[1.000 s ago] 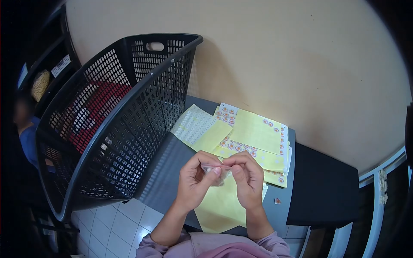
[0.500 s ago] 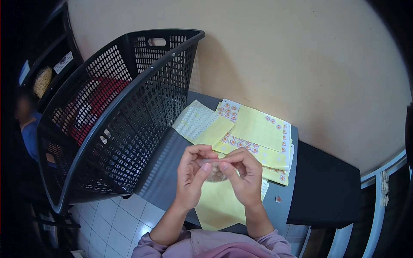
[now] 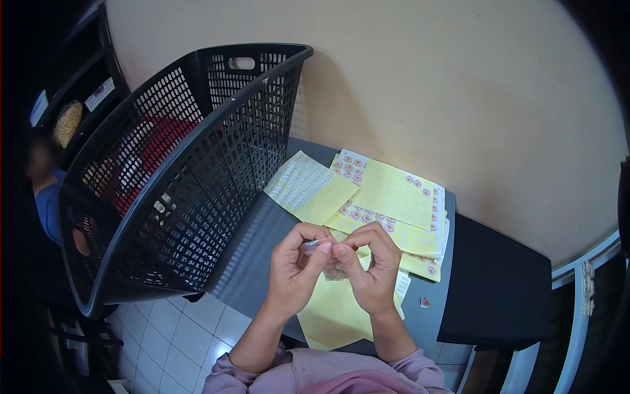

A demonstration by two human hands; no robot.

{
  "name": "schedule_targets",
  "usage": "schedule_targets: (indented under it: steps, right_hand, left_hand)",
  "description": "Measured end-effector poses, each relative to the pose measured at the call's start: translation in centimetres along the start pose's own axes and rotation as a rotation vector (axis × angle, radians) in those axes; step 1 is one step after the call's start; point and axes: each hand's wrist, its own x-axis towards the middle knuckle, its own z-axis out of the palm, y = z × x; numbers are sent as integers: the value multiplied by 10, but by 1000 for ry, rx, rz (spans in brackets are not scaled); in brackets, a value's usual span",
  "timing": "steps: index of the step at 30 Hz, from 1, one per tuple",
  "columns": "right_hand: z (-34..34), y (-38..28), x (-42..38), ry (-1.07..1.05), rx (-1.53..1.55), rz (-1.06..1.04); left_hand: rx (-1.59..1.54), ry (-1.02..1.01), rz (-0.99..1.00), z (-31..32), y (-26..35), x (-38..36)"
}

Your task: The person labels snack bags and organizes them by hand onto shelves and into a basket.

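Note:
Between my two hands is a small clear plastic bag [image 3: 336, 270] with pale pieces inside, its top edge bunched at my fingertips. My left hand [image 3: 289, 272] pinches the edge at one side, thumb against fingers. On the other side my right hand [image 3: 375, 274] pinches it close to the left thumb. Below the hands lies a yellow backing sheet [image 3: 328, 322] on the grey table [image 3: 246, 262]. Just beyond them is a pile of sticker sheets [image 3: 367, 213] with round orange and red prints, partly covered by yellow paper. One loose sticker [image 3: 425, 303] lies to the right.
A tall black perforated basket [image 3: 223, 164] with red and white items inside stands on the left. Past it, a person in a blue sleeve [image 3: 49, 210] is partly visible. A black surface [image 3: 495, 282] adjoins the table at right, and a beige wall [image 3: 420, 85] rises behind.
My fingertips have shifted along the bag's top edge, which is now more folded and tilted at the left. The bag stays in both hands. The view has moved slightly.

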Motion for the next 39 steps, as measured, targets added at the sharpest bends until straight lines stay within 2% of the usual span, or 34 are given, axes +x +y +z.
schedule_targets:
  steps: [3, 6, 8, 12, 14, 17, 21, 23, 26, 29, 39]
  right_hand:
    - [-1, -2, -1, 1, -103, -29]
    - [-2, -1, -1, 8, -31, -8]
    - [-2, 1, -2, -1, 72, 31]
    - [-6, -3, 4, -37, 90, 7]
    - [-11, -3, 6, -144, -33, -89]
    - [-14, -5, 6, -149, -113, -95]
    - [-13, -4, 4, -83, -88, -116]
    - [-13, -2, 3, 1, 62, -38]
    - [-11, -4, 1, 55, 49, -54]
    - [-10, -6, 1, 36, -41, -108]
    - [-6, -3, 5, 7, -13, -153]
  left_hand:
    - [-82, 60, -55, 5, 5, -2]
    - [33, 72, -5, 7, 10, -1]
    - [72, 59, 104, 8, 9, -1]
    - [149, 82, 102, 7, 10, 0]
    - [203, 72, 133, 4, 8, 0]
    - [235, 58, 144, 4, 9, 2]
    - [157, 92, 127, 10, 15, 4]
    - [173, 28, 175, 6, 12, 6]
    - [143, -26, 121, 1, 7, 4]
    - [147, 9, 125, 1, 10, 4]
    - [345, 23, 213, 2, 16, 7]
